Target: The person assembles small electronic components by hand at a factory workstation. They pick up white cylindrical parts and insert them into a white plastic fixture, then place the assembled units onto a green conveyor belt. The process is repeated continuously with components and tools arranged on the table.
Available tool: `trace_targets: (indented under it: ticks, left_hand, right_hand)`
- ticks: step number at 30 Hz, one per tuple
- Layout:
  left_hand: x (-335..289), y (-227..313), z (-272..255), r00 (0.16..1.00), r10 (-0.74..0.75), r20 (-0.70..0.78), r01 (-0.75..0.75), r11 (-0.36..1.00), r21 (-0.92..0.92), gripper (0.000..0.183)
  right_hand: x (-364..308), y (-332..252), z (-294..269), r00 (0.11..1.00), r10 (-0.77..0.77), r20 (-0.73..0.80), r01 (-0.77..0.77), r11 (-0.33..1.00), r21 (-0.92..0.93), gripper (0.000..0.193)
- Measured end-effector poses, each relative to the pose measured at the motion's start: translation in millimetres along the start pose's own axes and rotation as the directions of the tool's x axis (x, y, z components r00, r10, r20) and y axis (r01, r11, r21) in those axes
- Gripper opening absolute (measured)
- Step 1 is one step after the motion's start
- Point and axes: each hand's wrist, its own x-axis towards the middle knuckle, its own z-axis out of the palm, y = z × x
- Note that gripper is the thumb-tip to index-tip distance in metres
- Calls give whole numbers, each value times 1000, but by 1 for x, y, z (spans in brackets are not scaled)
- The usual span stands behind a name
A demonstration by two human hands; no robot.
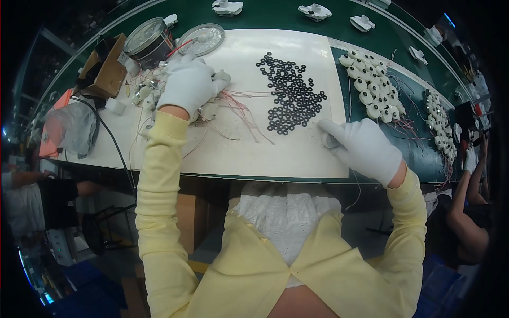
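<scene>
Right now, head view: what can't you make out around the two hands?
- Left hand: its glove covers the small white wired parts beneath; grip unclear.
- Right hand: a small pale piece at its fingertips, too small to identify.
- Black washers: overlapping, uncountable.
- White parts at the right rim: fisheye-bent, blurred.

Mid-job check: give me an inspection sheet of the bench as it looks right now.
Surface: white mat on a green bench.
Job's things: black rings scattered mid-mat; small white wired parts piled at right; more under the left hand.
Clutter: cardboard box, round tin, lid, plastic bag.
Grippers: left hand gloved, resting on wired parts; right hand gloved, pinching something small.
Cables: black cable over the mat's left edge.
Surroundings: other people at both sides.
</scene>
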Motion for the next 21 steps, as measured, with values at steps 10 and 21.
trace_targets:
  ticks: [10,21]
  left_hand:
    - [-24,27,-18,951,57,-303,-144,951,-273,22]
    - [-122,10,-54,609,-729,-312,-537,-90,-839,40]
  right_hand:
    - [10,-3,7,982,49,-181,-28,993,114,26]
    - [16,-11,14,958,197,-210,-123,940,319,19]
